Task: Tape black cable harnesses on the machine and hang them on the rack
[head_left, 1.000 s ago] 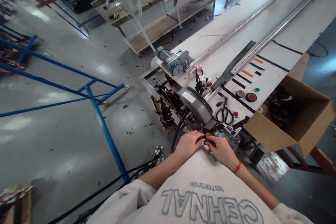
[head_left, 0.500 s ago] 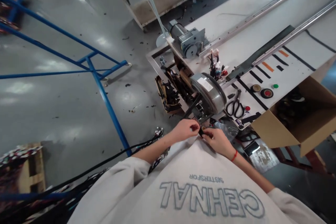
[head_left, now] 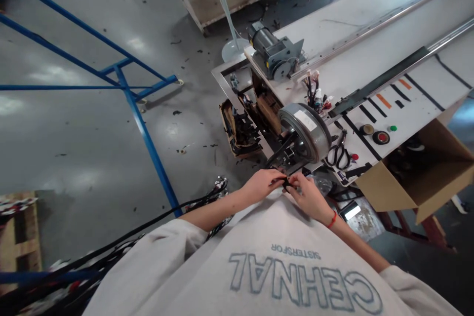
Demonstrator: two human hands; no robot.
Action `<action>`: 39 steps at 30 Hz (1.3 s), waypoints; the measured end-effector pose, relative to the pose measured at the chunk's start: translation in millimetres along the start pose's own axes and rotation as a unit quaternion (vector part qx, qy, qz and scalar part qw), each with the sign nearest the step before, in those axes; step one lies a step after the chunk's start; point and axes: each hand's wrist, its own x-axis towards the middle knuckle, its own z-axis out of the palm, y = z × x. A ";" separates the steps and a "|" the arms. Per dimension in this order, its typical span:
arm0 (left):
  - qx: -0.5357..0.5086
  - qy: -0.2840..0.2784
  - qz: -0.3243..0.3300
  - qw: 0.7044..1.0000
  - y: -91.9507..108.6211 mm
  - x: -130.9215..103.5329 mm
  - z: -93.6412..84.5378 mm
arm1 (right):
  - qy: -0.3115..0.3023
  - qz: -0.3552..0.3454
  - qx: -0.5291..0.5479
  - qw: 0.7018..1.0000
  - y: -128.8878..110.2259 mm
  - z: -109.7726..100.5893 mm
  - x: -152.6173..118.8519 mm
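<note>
My left hand [head_left: 262,186] is in front of my waist, its fingers bent and pinched together at the fingertips of my right hand [head_left: 308,197]. Between them is a small black piece [head_left: 286,183], mostly covered by the fingers, so its kind does not show. My right hand, with a red string at the wrist, has thumb and fingers closed on this piece. Just beyond the hands stands a grey wheel-shaped drum [head_left: 309,131] with a white label. A dark strip [head_left: 280,151] slants from the drum down toward my left hand.
On the white bench [head_left: 418,103] lie black scissors [head_left: 338,154], tape rolls [head_left: 380,137] and strips of tape. A motor [head_left: 268,44] sits at its end. An open carton [head_left: 388,190] stands at right. A blue frame [head_left: 146,140] and black cables [head_left: 148,229] are at left.
My fingertips have come together around the small black piece; before, my left hand was a little apart from it. The bench and drum appear shifted slightly right as the view moved.
</note>
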 end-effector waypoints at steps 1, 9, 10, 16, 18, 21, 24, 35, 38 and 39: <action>0.041 0.010 0.001 0.999 -1.0 -0.9 2.2 | 0.002 0.005 -0.001 1.000 -0.5 2.7 0.9; 0.216 0.038 0.029 0.975 -6.0 2.9 -5.1 | -0.049 -0.006 0.167 0.985 -9.0 8.9 9.6; 0.209 0.036 0.044 0.976 -4.7 2.2 -11.1 | -0.052 -0.015 0.174 0.983 -10.1 8.6 10.9; 0.129 -0.006 0.052 0.990 0.3 12.3 -31.8 | -0.010 0.011 0.077 0.997 6.8 6.9 27.3; 0.119 0.072 -0.025 0.990 -5.0 30.6 -27.6 | 0.031 0.039 0.065 0.997 22.0 2.9 30.4; 0.069 0.109 -0.127 0.983 -21.4 57.0 -17.9 | 0.084 0.069 0.107 0.988 41.4 -6.6 25.9; -0.060 -0.021 -0.157 0.985 -41.8 56.3 -15.1 | 0.093 0.073 0.146 0.982 43.5 -13.4 18.1; -0.169 -0.007 -0.071 0.983 -55.7 2.1 -14.2 | 0.020 0.077 0.174 0.982 -1.2 8.7 55.0; -0.138 0.005 -0.058 0.989 -56.8 -8.3 -13.7 | 0.012 0.105 0.146 0.984 1.6 13.0 66.7; -0.131 0.015 -0.056 0.990 -57.1 -12.3 -13.7 | 0.014 0.115 0.127 0.985 3.3 15.8 71.1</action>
